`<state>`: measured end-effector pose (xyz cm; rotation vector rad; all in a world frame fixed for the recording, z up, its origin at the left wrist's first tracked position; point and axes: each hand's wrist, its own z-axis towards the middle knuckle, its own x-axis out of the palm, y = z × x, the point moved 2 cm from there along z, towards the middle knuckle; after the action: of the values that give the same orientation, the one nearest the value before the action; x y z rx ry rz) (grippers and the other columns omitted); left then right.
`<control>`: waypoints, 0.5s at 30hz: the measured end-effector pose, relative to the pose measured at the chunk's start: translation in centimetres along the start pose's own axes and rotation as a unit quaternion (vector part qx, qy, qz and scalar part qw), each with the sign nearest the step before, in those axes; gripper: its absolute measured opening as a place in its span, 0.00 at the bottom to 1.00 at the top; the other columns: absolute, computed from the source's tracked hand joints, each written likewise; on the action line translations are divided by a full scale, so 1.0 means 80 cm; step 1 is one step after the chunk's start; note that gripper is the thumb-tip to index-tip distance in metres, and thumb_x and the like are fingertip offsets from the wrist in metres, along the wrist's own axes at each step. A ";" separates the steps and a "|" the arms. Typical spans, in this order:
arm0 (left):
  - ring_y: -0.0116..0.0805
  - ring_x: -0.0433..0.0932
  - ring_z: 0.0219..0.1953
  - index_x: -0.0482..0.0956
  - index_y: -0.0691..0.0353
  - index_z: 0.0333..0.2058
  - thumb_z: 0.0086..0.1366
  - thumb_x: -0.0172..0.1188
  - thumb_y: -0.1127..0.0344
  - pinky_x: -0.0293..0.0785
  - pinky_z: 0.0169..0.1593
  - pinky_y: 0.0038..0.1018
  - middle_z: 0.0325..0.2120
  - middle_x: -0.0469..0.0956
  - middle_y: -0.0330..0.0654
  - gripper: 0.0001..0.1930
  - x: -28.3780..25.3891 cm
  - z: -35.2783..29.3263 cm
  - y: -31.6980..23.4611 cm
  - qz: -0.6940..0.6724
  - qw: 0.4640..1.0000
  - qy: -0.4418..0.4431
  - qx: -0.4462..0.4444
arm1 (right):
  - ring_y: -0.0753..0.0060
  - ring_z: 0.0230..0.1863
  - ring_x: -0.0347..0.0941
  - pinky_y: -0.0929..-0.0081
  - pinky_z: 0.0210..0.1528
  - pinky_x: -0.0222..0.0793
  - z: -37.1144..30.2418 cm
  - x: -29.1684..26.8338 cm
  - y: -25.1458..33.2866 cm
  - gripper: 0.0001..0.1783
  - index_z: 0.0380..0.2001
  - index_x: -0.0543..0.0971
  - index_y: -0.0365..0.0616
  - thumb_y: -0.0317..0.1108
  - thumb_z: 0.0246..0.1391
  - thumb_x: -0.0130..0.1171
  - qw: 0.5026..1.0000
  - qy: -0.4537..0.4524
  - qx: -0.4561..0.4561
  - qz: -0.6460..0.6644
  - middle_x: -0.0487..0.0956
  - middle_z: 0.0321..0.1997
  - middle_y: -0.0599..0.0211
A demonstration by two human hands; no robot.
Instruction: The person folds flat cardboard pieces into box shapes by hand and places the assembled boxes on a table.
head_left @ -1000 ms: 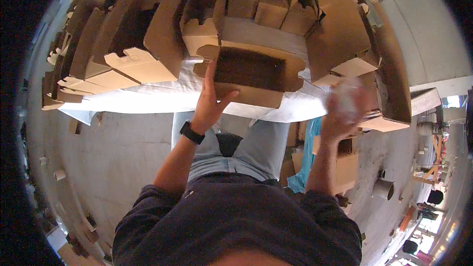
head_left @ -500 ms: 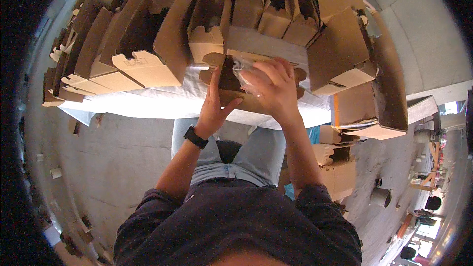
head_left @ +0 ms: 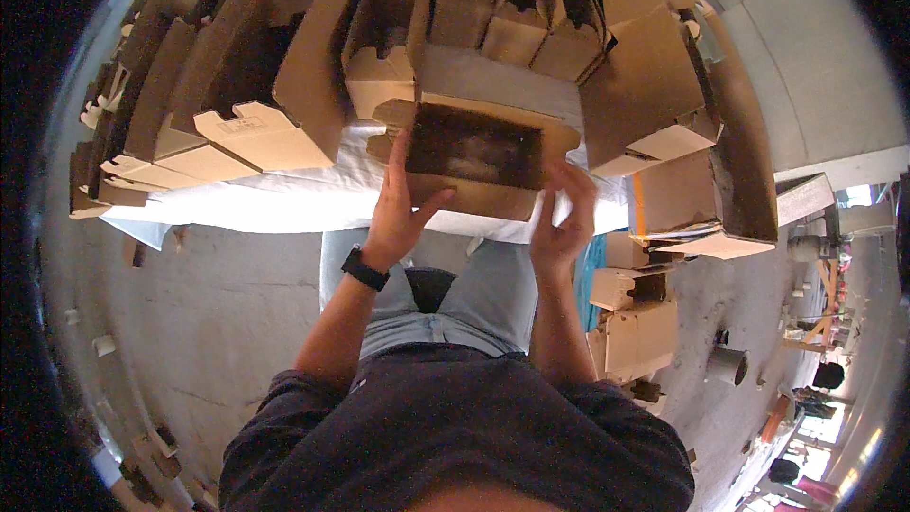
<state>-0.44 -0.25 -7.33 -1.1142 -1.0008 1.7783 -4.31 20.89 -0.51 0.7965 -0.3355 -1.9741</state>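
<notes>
The left hand (head_left: 391, 215) is closed lightly on the left end of the open box (head_left: 488, 199) on the bench (head_left: 284, 197); the right hand (head_left: 566, 225), half spread, looks empty beside its right end. Packing seems in hand; the next move calls for steady box walls.

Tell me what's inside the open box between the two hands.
A pale blurry patch, perhaps clear plastic, shows inside the open box. Shadow hides its details, and the near wall covers part of the inside.
</notes>
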 end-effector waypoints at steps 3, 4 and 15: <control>0.52 0.53 0.66 0.40 0.68 0.66 0.57 0.66 0.63 0.52 0.66 0.36 0.65 0.51 0.58 0.48 -0.001 0.003 -0.011 0.039 0.999 -0.006 0.024 | 0.68 0.54 0.67 0.71 0.56 0.63 -0.016 -0.011 -0.029 0.14 0.49 0.72 0.38 0.32 0.62 0.49 0.958 -0.128 0.245 0.076 0.73 0.50 0.58; 0.52 0.53 0.66 0.40 0.68 0.66 0.57 0.66 0.63 0.52 0.66 0.36 0.65 0.50 0.58 0.48 -0.002 0.003 -0.012 0.052 0.998 -0.010 0.033 | 0.67 0.57 0.65 0.71 0.59 0.60 -0.020 -0.006 -0.041 0.18 0.52 0.71 0.39 0.36 0.64 0.45 0.937 -0.109 0.276 0.184 0.71 0.55 0.59; 0.52 0.51 0.67 0.40 0.68 0.66 0.58 0.66 0.62 0.52 0.66 0.36 0.65 0.49 0.59 0.48 -0.003 0.002 -0.015 0.074 0.996 -0.012 0.045 | 0.61 0.68 0.56 0.66 0.69 0.48 -0.038 0.021 -0.057 0.21 0.60 0.64 0.36 0.26 0.64 0.41 0.929 0.033 0.244 0.277 0.62 0.66 0.56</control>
<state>-0.30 -0.07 -6.13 -1.1376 -0.8634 1.9384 -6.00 22.07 -5.89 0.9471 -0.9292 -1.3371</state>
